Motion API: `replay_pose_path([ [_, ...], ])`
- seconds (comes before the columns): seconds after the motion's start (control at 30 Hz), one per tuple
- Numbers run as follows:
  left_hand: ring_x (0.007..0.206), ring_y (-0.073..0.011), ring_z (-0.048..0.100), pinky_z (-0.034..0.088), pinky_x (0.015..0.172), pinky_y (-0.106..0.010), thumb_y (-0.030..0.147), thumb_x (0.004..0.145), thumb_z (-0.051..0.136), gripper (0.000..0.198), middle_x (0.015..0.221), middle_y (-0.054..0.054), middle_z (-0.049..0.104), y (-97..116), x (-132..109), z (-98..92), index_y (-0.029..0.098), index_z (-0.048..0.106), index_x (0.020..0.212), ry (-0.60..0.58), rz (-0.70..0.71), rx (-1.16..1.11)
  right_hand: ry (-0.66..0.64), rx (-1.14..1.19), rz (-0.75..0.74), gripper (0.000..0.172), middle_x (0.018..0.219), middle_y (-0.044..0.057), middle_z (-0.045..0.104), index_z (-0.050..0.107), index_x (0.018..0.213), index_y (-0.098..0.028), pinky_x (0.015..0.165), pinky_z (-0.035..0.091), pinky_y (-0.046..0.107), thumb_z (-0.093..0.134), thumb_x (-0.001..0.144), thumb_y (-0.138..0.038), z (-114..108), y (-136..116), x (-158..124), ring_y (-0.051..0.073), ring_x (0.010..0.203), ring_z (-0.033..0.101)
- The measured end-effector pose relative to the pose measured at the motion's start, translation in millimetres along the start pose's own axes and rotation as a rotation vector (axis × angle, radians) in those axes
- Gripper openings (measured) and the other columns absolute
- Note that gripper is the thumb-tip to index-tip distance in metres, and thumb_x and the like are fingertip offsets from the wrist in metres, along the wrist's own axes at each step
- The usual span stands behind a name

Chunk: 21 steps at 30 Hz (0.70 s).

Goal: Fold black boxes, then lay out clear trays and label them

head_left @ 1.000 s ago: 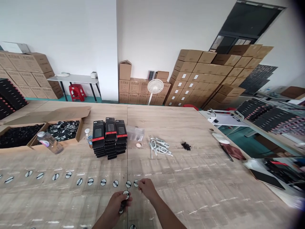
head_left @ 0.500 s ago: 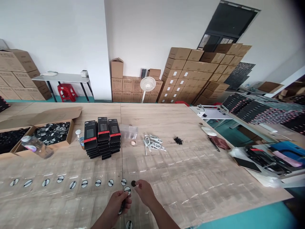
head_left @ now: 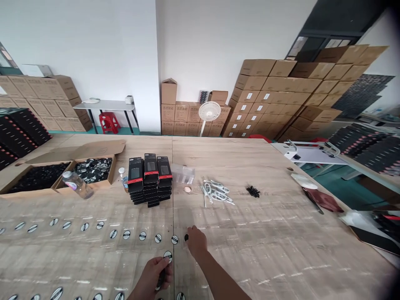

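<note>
My left hand (head_left: pixel 155 273) is closed on a stack of round black-and-white discs, with the top disc (head_left: pixel 168 256) at its thumb tip. To its upper right, my right hand (head_left: pixel 196 241) reaches low over the table and has its fingertips on a dark disc (head_left: pixel 186 237). Just left of that, a flat disc (head_left: pixel 174 239) rests on clear plastic sleeves. It belongs to a row of several such discs (head_left: pixel 142 236) running left. More discs (head_left: pixel 56 293) lie along the bottom edge of the view.
Stacked black boxes (head_left: pixel 151 166) stand behind the discs. Right of them lie white cables (head_left: pixel 217 191) and small black parts (head_left: pixel 253 191). At the left are a bottle (head_left: pixel 78 185) and an open carton of discs (head_left: pixel 114 166). A phone (head_left: pixel 375 241) lies far right.
The view has turned left, so the scene sits farther right. My right hand has its fingers lower over the dark disc, hiding more of it. My left hand keeps its stack.
</note>
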<state>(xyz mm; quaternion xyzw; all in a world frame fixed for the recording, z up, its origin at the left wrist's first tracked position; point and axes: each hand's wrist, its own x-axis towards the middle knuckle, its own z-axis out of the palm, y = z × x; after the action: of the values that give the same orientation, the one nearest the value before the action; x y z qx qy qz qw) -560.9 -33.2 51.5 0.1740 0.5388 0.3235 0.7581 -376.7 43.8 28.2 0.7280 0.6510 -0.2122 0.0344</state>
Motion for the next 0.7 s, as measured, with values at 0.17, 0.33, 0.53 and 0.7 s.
replay_pose_path([
  [0.17, 0.044, -0.01, 0.051, 0.029, 0.04, -0.02, 0.06, 0.05, 0.079, 0.052, 0.053, 0.0, 0.061, 0, -3, -5.5, 0.014, 0.064, 0.068, 0.038, 0.004, -0.004, 0.016, 0.001, -0.043, 0.018, 0.104, 0.011, 0.065, 0.066, 0.093, -0.017, 0.077, 0.042, 0.03, 0.064, 0.076, -0.012, -7, 1, 8, 0.025, 0.097, 0.063],
  [0.33, 0.045, -0.0101, 0.052, 0.03, 0.041, -0.021, 0.062, 0.05, 0.078, 0.053, 0.055, 0.0, 0.062, -1, -5, -5.8, 0.014, 0.063, 0.067, 0.049, -0.006, 0.008, 0.042, 0.079, -0.062, 0.012, 0.095, 0.009, 0.067, 0.066, 0.085, -0.018, 0.079, 0.04, 0.029, 0.061, 0.078, -0.011, -12, 1, 7, 0.023, 0.096, 0.062],
  [0.53, 0.046, -0.0103, 0.052, 0.031, 0.042, -0.021, 0.06, 0.054, 0.077, 0.049, 0.056, 0.0, 0.062, 3, -3, 2.0, 0.015, 0.064, 0.069, -0.017, 0.021, 0.026, 0.066, 0.308, 0.014, 0.01, 0.087, 0.007, 0.067, 0.065, 0.081, -0.018, 0.069, 0.038, 0.028, 0.056, 0.082, -0.024, -18, 7, -14, 0.02, 0.081, 0.061],
  [0.7, 0.045, -0.0116, 0.055, 0.03, 0.041, -0.021, 0.059, 0.054, 0.078, 0.049, 0.056, -0.001, 0.064, 3, 4, 15.2, 0.014, 0.064, 0.069, -0.089, 0.011, 0.063, -0.035, 0.591, -0.061, 0.024, 0.071, 0.001, 0.067, 0.067, 0.081, -0.018, 0.061, 0.041, 0.024, 0.048, 0.087, -0.032, -15, 1, -50, 0.016, 0.068, 0.061],
])
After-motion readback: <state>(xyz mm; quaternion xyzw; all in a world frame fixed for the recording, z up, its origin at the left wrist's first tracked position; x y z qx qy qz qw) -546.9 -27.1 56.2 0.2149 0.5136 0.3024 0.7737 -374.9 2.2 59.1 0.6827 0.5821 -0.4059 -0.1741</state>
